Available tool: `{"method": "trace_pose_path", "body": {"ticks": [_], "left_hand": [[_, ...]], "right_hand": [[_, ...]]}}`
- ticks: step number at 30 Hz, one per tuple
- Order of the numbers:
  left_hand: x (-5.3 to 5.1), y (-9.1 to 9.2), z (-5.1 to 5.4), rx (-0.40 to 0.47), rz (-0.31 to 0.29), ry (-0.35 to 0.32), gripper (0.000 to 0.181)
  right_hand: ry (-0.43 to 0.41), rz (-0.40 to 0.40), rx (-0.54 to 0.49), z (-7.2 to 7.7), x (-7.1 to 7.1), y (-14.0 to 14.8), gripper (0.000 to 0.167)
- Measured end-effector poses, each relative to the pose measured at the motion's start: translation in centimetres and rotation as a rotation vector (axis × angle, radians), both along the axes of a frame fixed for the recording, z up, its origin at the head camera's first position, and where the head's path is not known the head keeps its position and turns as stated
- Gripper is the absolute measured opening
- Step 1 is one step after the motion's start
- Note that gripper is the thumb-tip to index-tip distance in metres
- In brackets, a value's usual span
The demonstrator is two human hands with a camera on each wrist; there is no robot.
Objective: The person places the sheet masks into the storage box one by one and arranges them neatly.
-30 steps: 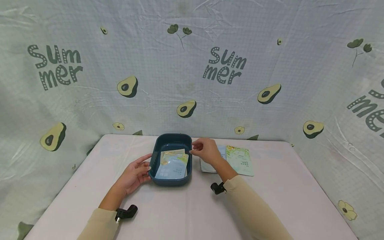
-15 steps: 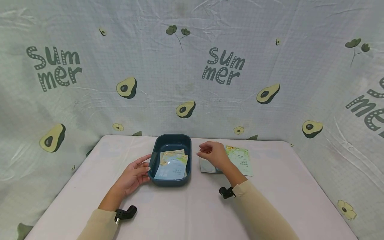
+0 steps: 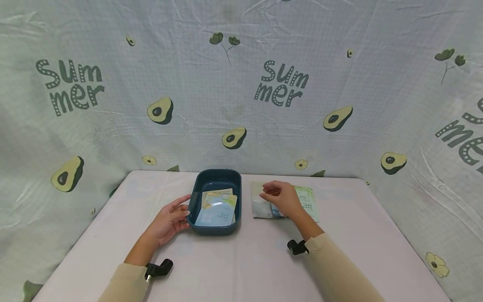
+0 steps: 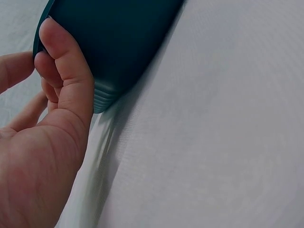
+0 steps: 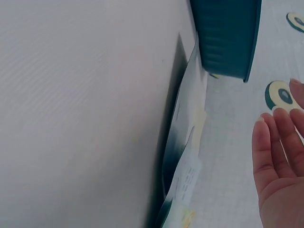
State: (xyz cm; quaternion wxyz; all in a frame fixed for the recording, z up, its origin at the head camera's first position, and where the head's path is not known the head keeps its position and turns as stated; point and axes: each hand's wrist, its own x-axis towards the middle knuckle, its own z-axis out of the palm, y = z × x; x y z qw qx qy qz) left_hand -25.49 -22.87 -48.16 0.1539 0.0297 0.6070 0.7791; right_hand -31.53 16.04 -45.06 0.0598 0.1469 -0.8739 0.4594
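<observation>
Dark-blue bin (image 3: 216, 230) sits nr table's (image 3: 241, 264) far edge, L of ctr, w/ blue packet (image 3: 215, 214) atop pale packets (image 3: 224, 191) inside; L hand (image 3: 168, 221) touches its L side, fingers loosely bent, no tight grip; R hand (image 3: 285, 199), thumb & fingertips apart, holds nothing, hovers over silver packet (image 3: 260, 208), 2nd blue packet (image 3: 276, 211) & green packet (image 3: 307, 200), R of bin, nr same edge.

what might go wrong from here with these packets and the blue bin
The packets on the table overlap below the right hand, so it might pick up two at once.
The left hand holds the bin on one side only, so a bump opposite could swivel it.
The packets inside the bin lie loosely overlapped and might slide if it is jolted.
</observation>
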Motion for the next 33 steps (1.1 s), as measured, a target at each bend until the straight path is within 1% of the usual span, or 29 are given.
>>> {"method": "trace_pose_path", "body": {"ticks": [4,9,12,19,28,33], "left_hand": [[-0.1,0.0,0.0,0.002,-0.002,0.000,0.069],[-0.1,0.0,-0.1,0.011,-0.006,-0.002,0.069],[-0.1,0.0,-0.1,0.009,-0.007,-0.001,0.069],[-0.2,0.0,-0.1,-0.008,0.010,0.002,0.069],[-0.3,0.0,-0.3,0.029,-0.016,0.023,0.070],[-0.3,0.0,-0.3,0.011,0.001,0.013,0.070]], "right_hand": [[0.004,-0.022,-0.028,-0.3,0.2,0.9,0.030],[0.037,-0.044,-0.050,-0.7,0.3,1.9,0.031],[0.043,-0.062,-0.068,-0.8,0.3,2.5,0.032],[0.048,-0.110,-0.066,-1.1,0.0,4.1,0.034],[0.015,-0.170,-0.102,-1.8,-0.2,6.5,0.039],[-0.010,-0.214,-0.091,-2.0,-0.5,7.6,0.043]]}}
